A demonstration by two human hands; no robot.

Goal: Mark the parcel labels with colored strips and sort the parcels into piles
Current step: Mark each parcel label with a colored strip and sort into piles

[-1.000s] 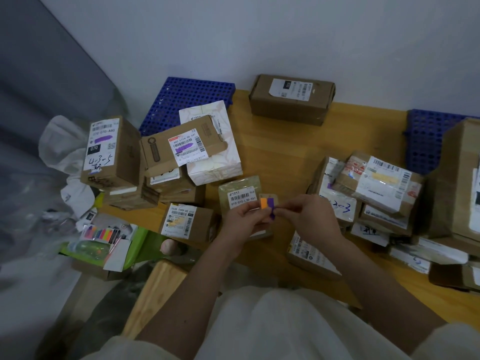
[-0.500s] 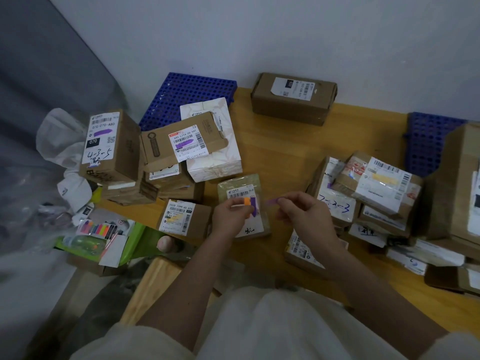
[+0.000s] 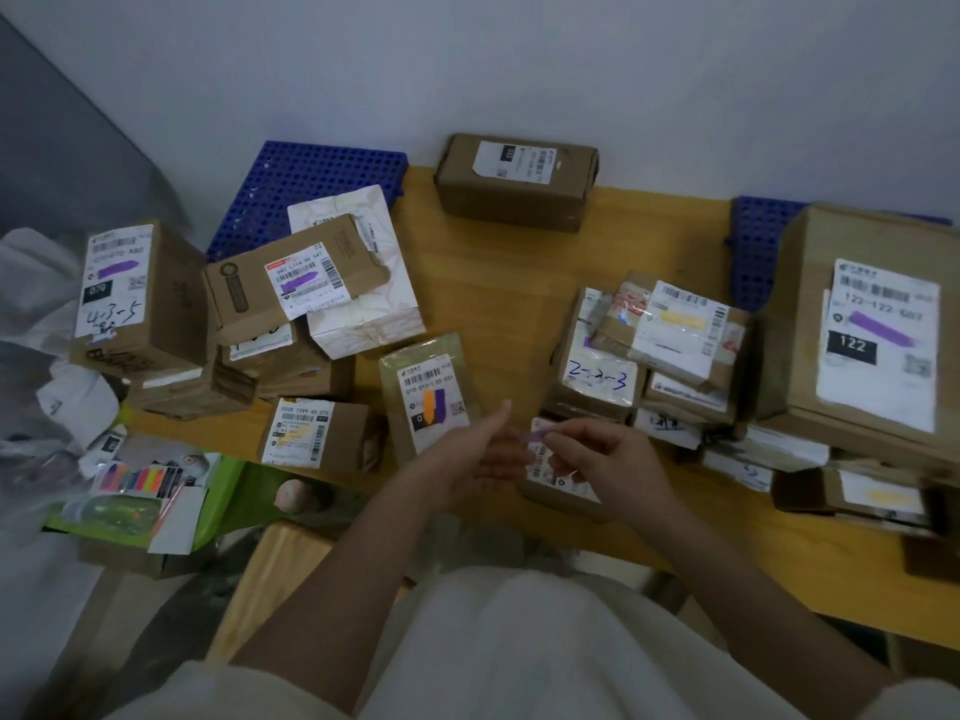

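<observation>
A flat parcel in a clear bag [image 3: 431, 387] lies on the wooden table [image 3: 493, 283] in front of me; orange and purple strips [image 3: 434, 405] lie on its label. My right hand [image 3: 608, 459] pinches one purple strip [image 3: 537, 436] just right of that parcel. My left hand [image 3: 467, 459] is open beside it, thumb up, holding nothing. A small labelled parcel [image 3: 561, 485] lies partly hidden under my hands. Purple-marked boxes are piled at the left [image 3: 306, 283], yellow-marked ones at the right [image 3: 675, 324].
A brown box [image 3: 514, 181] stands at the back by the wall. A big box with a purple mark [image 3: 878, 335] sits far right. Blue perforated crates [image 3: 311, 179] lie behind the piles. A pack of coloured strips [image 3: 137, 480] rests on a green box at lower left.
My left hand let go of the strip pad, which now lies on the flat parcel's label, and opened. My right hand drew a purple strip away to the right.
</observation>
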